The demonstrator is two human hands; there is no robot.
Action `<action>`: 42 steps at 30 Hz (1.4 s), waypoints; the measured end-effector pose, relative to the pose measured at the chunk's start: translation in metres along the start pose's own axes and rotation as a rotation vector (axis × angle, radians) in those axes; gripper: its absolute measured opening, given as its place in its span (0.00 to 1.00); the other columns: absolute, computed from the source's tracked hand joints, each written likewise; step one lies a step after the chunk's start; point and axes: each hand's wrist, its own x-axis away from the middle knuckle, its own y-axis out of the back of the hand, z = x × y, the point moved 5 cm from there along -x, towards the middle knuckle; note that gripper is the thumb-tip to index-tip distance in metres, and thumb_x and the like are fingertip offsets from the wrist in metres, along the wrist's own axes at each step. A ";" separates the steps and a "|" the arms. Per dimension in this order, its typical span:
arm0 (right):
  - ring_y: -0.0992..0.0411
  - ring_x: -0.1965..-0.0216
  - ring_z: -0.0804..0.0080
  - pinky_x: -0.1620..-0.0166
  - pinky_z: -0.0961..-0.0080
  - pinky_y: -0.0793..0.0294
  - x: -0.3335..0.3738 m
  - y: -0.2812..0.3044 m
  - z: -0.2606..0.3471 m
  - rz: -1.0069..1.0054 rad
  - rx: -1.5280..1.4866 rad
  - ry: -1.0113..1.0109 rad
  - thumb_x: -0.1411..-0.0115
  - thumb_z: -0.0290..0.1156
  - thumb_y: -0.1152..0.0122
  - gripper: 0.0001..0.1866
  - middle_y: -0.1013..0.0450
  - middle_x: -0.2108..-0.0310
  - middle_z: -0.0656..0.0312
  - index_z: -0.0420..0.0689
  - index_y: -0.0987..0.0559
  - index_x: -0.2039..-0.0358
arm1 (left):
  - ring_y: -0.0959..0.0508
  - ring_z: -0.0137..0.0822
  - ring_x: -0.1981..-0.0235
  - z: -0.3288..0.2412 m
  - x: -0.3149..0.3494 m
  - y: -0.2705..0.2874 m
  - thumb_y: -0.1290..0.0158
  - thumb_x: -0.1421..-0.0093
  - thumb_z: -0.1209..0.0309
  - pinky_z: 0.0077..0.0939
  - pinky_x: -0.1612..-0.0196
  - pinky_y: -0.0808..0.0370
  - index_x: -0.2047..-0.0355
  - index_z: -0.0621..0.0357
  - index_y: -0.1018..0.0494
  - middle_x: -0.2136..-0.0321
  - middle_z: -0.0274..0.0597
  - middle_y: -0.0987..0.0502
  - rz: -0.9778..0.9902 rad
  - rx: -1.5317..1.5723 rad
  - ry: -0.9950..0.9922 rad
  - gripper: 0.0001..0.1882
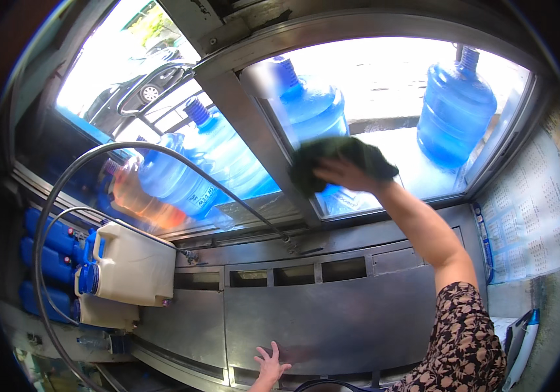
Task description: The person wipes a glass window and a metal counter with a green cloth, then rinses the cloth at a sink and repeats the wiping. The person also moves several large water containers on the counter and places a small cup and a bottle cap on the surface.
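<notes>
My right hand (345,175) is raised to the glass of the right-hand window. It presses a dark green cloth (306,163), bunched and slightly blurred, against the pane near the metal post. Behind the glass stand blue water jugs: one jug (316,111) partly covered by the cloth, another jug (456,114) farther right. Low in the picture, my left hand (270,367) has its fingers spread and holds nothing. It is in front of the steel panel (332,313); whether it touches the metal I cannot tell.
A curved grey hose (103,149) arches across the left side. White jerrycans (137,261) and blue containers (48,261) are stacked at left. More water jugs (228,153) stand behind the left window. A calendar sheet (531,209) hangs on the right wall.
</notes>
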 end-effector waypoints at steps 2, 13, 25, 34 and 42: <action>0.45 0.34 0.61 0.35 0.51 0.46 -0.062 0.020 -0.046 -0.188 -0.044 -0.221 0.46 0.39 0.39 0.25 0.37 0.39 0.70 0.65 0.26 0.46 | 0.57 0.90 0.41 0.000 -0.001 0.001 0.38 0.50 0.44 0.66 0.38 0.46 0.30 0.38 0.68 0.36 0.82 0.68 -0.017 -0.006 -0.015 0.60; 0.40 0.39 0.44 0.35 0.50 0.47 0.103 0.155 -0.280 -0.322 0.139 -0.328 0.40 0.48 0.46 0.28 0.34 0.44 0.46 0.40 0.29 0.47 | 0.58 0.92 0.42 0.001 -0.003 0.000 0.37 0.52 0.43 0.69 0.40 0.46 0.30 0.42 0.70 0.38 0.87 0.68 -0.047 0.005 -0.065 0.63; 0.38 0.44 0.41 0.40 0.57 0.43 0.306 0.056 -0.183 -0.658 0.169 -1.395 0.31 0.49 0.64 0.32 0.37 0.46 0.36 0.28 0.35 0.45 | 0.56 0.92 0.42 0.001 -0.005 -0.002 0.38 0.52 0.42 0.67 0.39 0.46 0.31 0.46 0.70 0.39 0.89 0.65 -0.049 -0.087 -0.059 0.63; 0.30 0.48 0.61 0.44 0.63 0.30 0.323 0.033 -0.170 -1.481 -0.637 -2.090 0.33 0.47 0.61 0.29 0.30 0.46 0.54 0.35 0.30 0.45 | 0.56 0.94 0.43 0.002 -0.005 -0.003 0.38 0.52 0.42 0.68 0.40 0.45 0.31 0.47 0.70 0.40 0.91 0.64 -0.017 -0.034 -0.047 0.64; 0.45 0.36 0.40 0.34 0.50 0.47 0.069 0.148 -0.283 -0.787 -0.019 -1.463 0.38 0.48 0.55 0.39 0.47 0.38 0.35 0.34 0.47 0.36 | 0.57 0.94 0.43 0.003 -0.005 -0.003 0.38 0.52 0.43 0.70 0.40 0.47 0.31 0.47 0.70 0.41 0.91 0.63 -0.064 -0.053 -0.096 0.63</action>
